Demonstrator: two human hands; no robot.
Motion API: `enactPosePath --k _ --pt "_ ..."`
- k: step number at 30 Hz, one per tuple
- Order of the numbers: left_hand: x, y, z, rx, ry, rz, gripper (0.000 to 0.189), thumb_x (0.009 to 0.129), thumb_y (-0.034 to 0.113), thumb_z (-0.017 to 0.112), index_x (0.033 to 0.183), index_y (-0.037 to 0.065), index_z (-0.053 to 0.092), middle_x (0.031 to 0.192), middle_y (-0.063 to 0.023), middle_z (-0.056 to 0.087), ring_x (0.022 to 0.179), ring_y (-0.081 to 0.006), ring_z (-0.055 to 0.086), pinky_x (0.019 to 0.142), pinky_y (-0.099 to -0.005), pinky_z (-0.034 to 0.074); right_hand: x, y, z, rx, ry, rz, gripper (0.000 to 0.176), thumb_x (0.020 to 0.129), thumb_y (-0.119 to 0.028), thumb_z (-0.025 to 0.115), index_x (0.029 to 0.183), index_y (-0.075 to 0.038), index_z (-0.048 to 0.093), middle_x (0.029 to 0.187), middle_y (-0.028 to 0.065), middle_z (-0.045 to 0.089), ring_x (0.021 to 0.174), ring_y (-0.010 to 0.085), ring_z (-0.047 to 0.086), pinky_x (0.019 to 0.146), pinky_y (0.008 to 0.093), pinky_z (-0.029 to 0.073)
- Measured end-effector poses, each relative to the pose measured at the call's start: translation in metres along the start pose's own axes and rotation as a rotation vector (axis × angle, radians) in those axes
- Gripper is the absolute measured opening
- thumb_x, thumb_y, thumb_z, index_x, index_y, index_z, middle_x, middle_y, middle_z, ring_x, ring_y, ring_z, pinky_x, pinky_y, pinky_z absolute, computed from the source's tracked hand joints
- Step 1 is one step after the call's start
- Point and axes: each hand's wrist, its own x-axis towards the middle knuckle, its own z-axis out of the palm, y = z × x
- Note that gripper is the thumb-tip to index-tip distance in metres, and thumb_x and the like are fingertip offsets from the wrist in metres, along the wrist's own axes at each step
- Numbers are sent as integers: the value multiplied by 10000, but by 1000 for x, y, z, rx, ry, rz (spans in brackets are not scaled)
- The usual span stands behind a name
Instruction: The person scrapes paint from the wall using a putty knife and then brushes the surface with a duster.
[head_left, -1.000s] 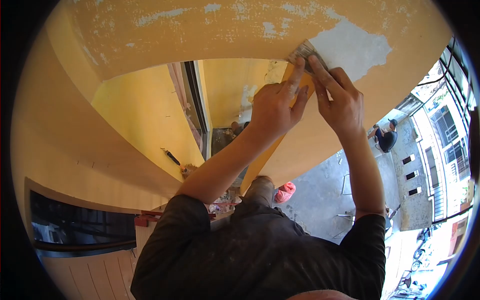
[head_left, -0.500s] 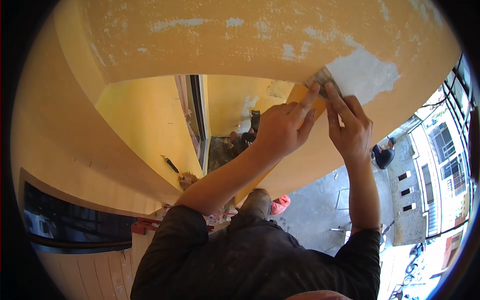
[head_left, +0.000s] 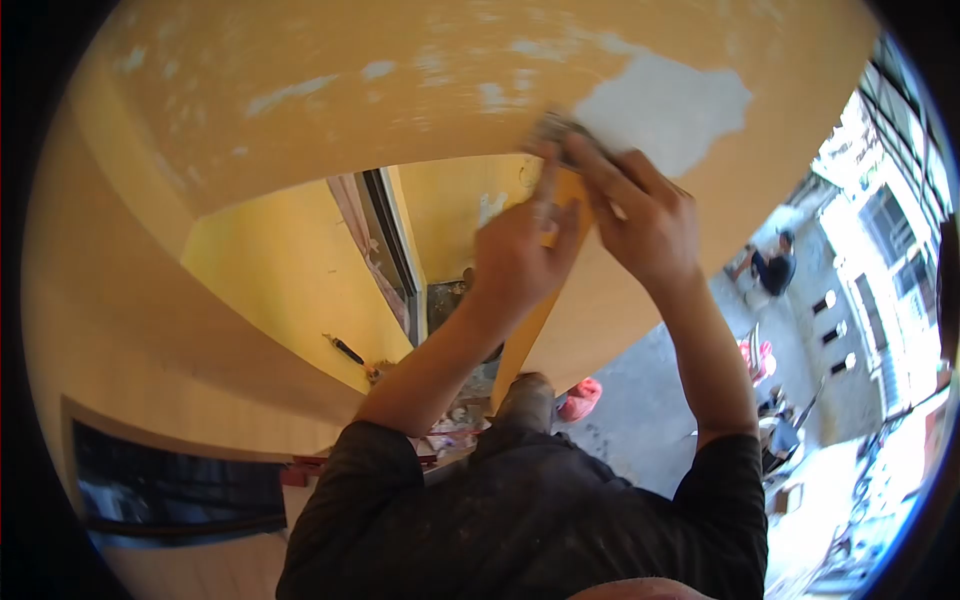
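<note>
A flat scraper blade (head_left: 555,128), blurred by motion, lies against the yellow wall surface (head_left: 330,135) overhead. My right hand (head_left: 650,222) grips it from the right, fingers stretched along the blade. From the left, my left hand (head_left: 520,250) presses an index finger on the same blade, the other fingers curled and partly hidden. Just right of the blade is a smooth pale filler patch (head_left: 670,108), with smaller white scuffs around it. The blade sits close to the wall's lower edge, above the opening.
A black-handled tool (head_left: 348,350) lies on the yellow ledge at left. Below are a pink cloth or bag (head_left: 580,400) and the grey floor (head_left: 640,370). Another person (head_left: 775,268) sits at right. A dark window (head_left: 180,485) is at lower left.
Both hands and the blade have shifted left in view, away from the patch's middle, as the whole view turned a little. The seated person at right shows more fully.
</note>
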Motion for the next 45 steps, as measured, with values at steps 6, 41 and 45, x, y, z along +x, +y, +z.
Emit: enactPosePath --k 6,41,45 --pt "13 11 -28 -51 46 187 480 844 50 624 1284 -69 474 643 -73 615 562 -149 604 563 -267 486 -24 -14 -15 186 -84 163 451 834 -165 635 1274 -224 557 761 33 585 586 231 603 549 338 515" --pt "13 -15 10 -1230 -53 -752 224 962 289 530 796 140 519 589 80 399 515 -50 418 639 -282 479 -92 -25 0 1279 124 845 294 871 -7 608 1163 27 600 1037 124 676 944 110 631 808 236 509" --pt "21 -11 14 -1172 -18 -783 238 948 263 561 748 148 503 596 67 414 537 -73 447 643 -295 487 -81 -21 -9 1171 121 881 289 856 6 621 1142 46 609 989 117 685 914 110 634 796 225 507"
